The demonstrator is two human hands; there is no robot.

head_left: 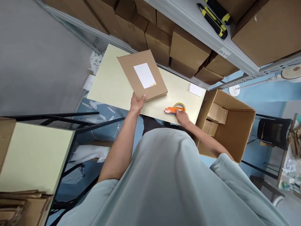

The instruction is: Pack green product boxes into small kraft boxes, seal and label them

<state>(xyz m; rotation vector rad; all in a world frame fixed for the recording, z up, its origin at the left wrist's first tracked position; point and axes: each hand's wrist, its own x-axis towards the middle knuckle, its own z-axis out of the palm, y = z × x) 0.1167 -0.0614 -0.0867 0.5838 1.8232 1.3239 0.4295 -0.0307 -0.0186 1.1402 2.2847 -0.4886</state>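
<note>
My left hand (pixel 138 103) grips the near corner of a flat cardboard box (pixel 155 70), its thumb on top. A white label (pixel 145 76) is stuck on the box's upper face, and the box is held at a slant over the pale table (pixel 107 78). To the right, my right hand (pixel 182 118) is closed around an orange tape dispenser (pixel 173 110) with a tape roll (pixel 180 105) on it. The dispenser's front end points left, apart from the box. My right fingers are partly hidden.
A stack of white labels (pixel 196 90) lies at the table's right end. Beside it stands a large open carton (pixel 240 135) holding small boxes. Shelves of cardboard boxes (pixel 157 40) run along the back, with two utility knives (pixel 215 22) above. A second table (pixel 35 153) is at left.
</note>
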